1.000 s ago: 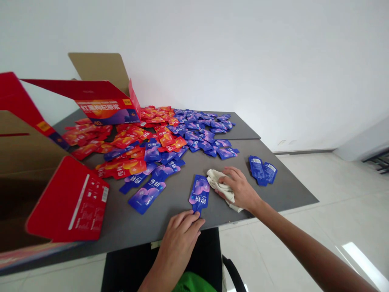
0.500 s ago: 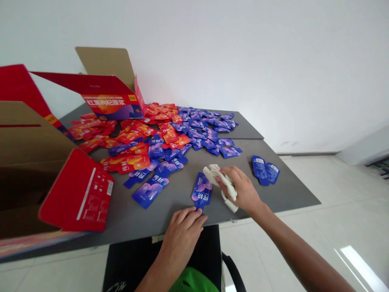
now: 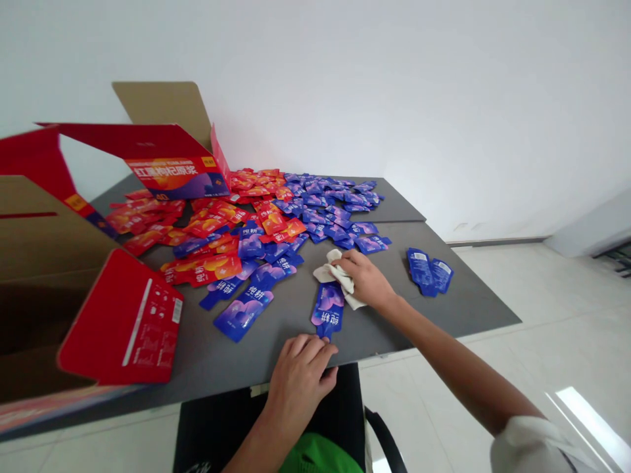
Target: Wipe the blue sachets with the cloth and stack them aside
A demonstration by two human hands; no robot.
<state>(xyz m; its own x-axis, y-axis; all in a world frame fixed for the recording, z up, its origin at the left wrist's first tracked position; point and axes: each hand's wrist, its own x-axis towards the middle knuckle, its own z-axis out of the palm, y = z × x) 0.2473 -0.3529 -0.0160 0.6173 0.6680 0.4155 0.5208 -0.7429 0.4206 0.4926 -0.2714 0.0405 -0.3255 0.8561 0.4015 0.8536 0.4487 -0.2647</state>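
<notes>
A blue pouch (image 3: 328, 307) with a narrow neck lies flat near the table's front edge, its neck pointing toward me. My left hand (image 3: 300, 368) rests at that edge, its curled fingertips pinning the neck down. Bunched in my right hand (image 3: 365, 276) is a white cloth (image 3: 340, 272), whose folds cover the far end of the same pouch. Part of the cloth hangs onto the table to the right of the pouch. Left of it, another blue pouch (image 3: 244, 312) lies at a slant, beside the heap.
Red pouches (image 3: 211, 266) and blue pouches (image 3: 340, 197) are heaped across the grey table (image 3: 468, 309). Two blue pouches (image 3: 428, 272) lie face down at the right. One open red carton (image 3: 133, 322) stands at the near left, another carton (image 3: 172, 177) behind it. A wall is behind.
My right hand has moved left and away from me, bringing the white cloth onto the pouch's far end. My left hand stays on the neck. The view has shifted slightly.
</notes>
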